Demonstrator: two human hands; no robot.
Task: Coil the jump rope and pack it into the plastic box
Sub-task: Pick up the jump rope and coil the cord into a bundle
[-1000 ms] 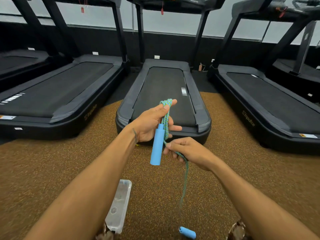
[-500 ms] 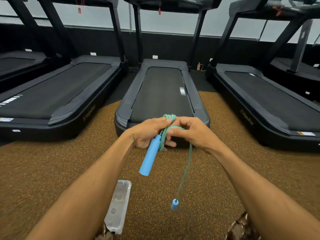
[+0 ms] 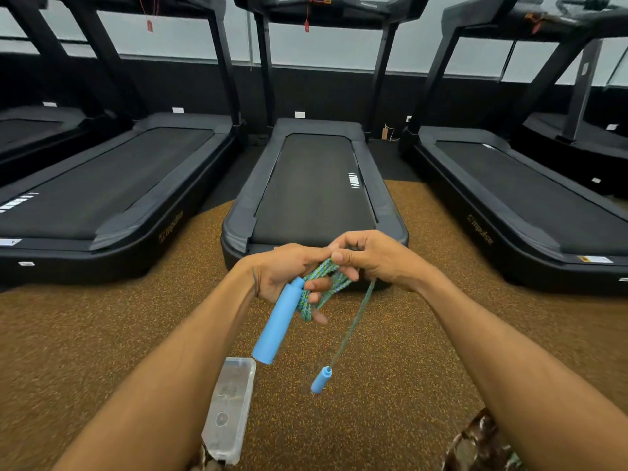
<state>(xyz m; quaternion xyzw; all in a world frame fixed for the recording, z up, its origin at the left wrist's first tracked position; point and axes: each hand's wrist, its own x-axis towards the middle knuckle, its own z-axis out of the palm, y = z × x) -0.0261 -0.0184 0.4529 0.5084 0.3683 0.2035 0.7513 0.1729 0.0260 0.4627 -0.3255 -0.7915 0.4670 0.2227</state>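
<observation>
2 bare forearms reach forward from the bottom edge. A clear plastic box point(image 3: 231, 413) lies on the speckled brown floor point(image 3: 102, 351) beside the left forearm; its contents cannot be made out. The left hand point(image 3: 285, 270) grips the coiled green-blue jump rope point(image 3: 319, 287) and 1 blue handle point(image 3: 280, 324). The right hand point(image 3: 377, 260) pinches the rope's top loops. A 2nd handle point(image 3: 321, 380) dangles below. Black treadmills point(image 3: 316, 188) stand beyond.

The rope point(image 3: 304, 304) is braided green-and-blue cord with a coarse weave. The held handle point(image 3: 278, 322) and the hanging handle point(image 3: 321, 379) are smooth, matt blue, either plastic or foam. The box point(image 3: 234, 396) is clear plastic, faintly glossy and scuffed. The floor point(image 3: 102, 334) is rough, speckled brown, rubber-like matting. The treadmill belt point(image 3: 312, 188) is matt black, and its side rails point(image 3: 373, 192) are smooth dark plastic with a dull sheen.
</observation>
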